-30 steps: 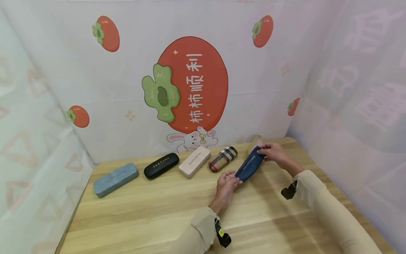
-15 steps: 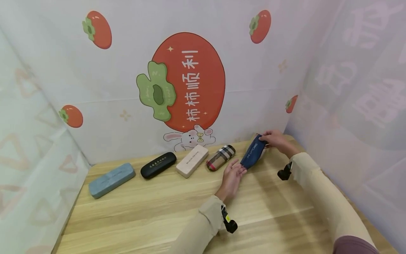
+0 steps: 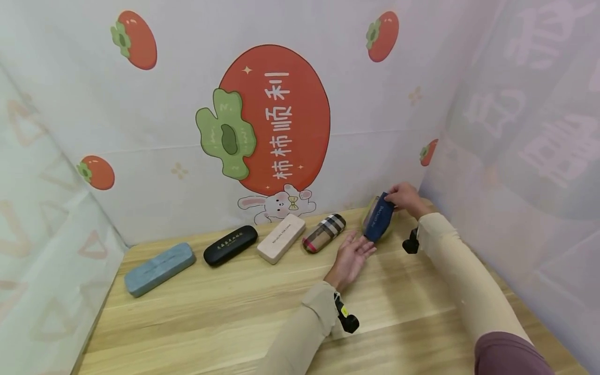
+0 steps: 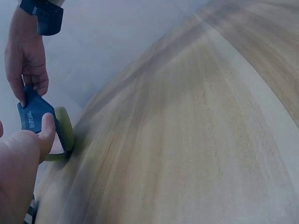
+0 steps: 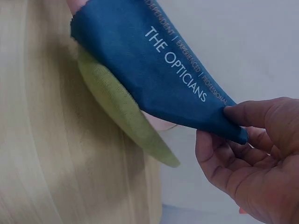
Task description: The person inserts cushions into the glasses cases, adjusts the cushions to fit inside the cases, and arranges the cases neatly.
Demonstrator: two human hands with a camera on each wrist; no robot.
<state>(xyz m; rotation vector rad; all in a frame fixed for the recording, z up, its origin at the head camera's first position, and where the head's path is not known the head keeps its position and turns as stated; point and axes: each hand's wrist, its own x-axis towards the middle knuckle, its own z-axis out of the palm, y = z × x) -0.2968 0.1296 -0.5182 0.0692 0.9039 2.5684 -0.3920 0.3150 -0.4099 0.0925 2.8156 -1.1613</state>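
In the head view, a dark blue lens cloth (image 3: 380,219) slants in front of an upright yellow-green glasses case (image 3: 369,214) at the back right. My right hand (image 3: 405,199) pinches the upper corner of the cloth between thumb and fingers. At the cloth's lower end is my left hand (image 3: 350,259), palm up; its thumb (image 4: 47,126) lies over the cloth's edge in the left wrist view. White lettering reading THE OPTICIANS faces the right wrist view, where the case (image 5: 117,102) shows behind the cloth with a bit of pink beside it.
Left of the hands, a row of glasses cases lies on the wooden table (image 3: 211,323): plaid (image 3: 324,233), cream (image 3: 281,238), black (image 3: 230,245) and light blue (image 3: 160,269). A printed white sheet (image 3: 365,120) hangs behind; another closes the right side.
Both hands and the cloth have shifted toward the back right, closer to the upright case. The cloth now stands steeper, and the left hand's fingers are more spread. The other cases remain in their row.
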